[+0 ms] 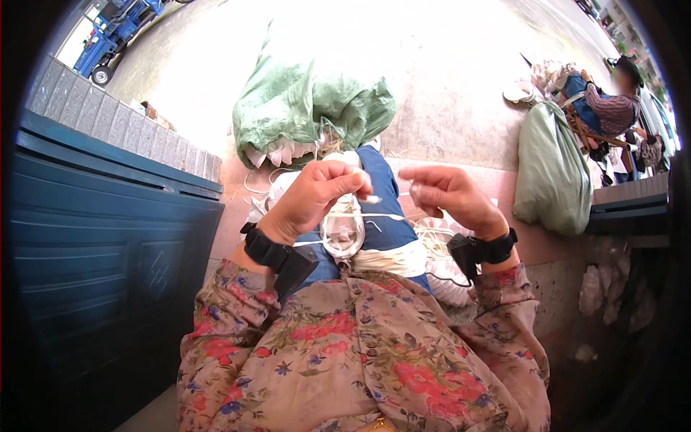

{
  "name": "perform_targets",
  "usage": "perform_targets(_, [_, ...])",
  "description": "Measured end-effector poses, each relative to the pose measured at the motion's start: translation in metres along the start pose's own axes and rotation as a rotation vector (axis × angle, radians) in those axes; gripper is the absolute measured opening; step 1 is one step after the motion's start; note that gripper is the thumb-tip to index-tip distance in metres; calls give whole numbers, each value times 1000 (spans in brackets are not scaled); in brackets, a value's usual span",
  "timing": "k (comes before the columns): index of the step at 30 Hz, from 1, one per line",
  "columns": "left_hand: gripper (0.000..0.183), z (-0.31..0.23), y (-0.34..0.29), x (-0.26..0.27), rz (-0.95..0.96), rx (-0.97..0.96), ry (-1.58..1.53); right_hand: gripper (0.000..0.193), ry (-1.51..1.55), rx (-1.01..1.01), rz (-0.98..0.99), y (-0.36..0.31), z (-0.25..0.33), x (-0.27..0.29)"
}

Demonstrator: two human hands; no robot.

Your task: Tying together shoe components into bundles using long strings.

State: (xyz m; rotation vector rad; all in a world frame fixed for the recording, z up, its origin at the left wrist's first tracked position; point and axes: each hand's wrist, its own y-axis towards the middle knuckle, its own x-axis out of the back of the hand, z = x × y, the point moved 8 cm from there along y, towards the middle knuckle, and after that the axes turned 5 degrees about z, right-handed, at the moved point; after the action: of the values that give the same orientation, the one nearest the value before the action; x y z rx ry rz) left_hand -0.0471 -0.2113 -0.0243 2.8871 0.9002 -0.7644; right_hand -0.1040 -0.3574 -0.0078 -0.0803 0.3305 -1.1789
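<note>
Above my lap, my left hand (327, 189) is closed in a pinch. A small white piece (373, 199) shows at its fingertips, too small to name. To its right, across a gap, my right hand (452, 198) has its index finger stretched toward the left hand. The other fingers of the right hand are bent and partly blurred, and I see nothing held in them. Below the hands a whitish shoe upper (343, 232) lies between my blue-clad legs (392, 245). White cord (374, 215) runs across it and over my thighs.
A green woven sack (309, 108) with pale pieces at its mouth stands in front. Cords and white pieces (443, 237) lie beside my right leg. Blue panelled doors (115, 252) stand at left. A full sack (551, 169) and a seated person (608, 108) are at right.
</note>
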Motion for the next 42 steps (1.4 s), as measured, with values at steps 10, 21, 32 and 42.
perform_targets(10, [27,-36,-34,9,-129,-65,108,10,-1517,72,151,-13,-104,-8])
perform_targets(21, [38,-91,-71,94,-481,-363,167,12,-1148,217,-52,48,-146,-32])
perform_targets(32, [22,95,-89,102,-302,71,1122,14,248,95,-358,-5,-51,79])
perform_targets(42, [21,109,-79,101,-462,215,1187,13,-203,359,-447,-17,17,82])
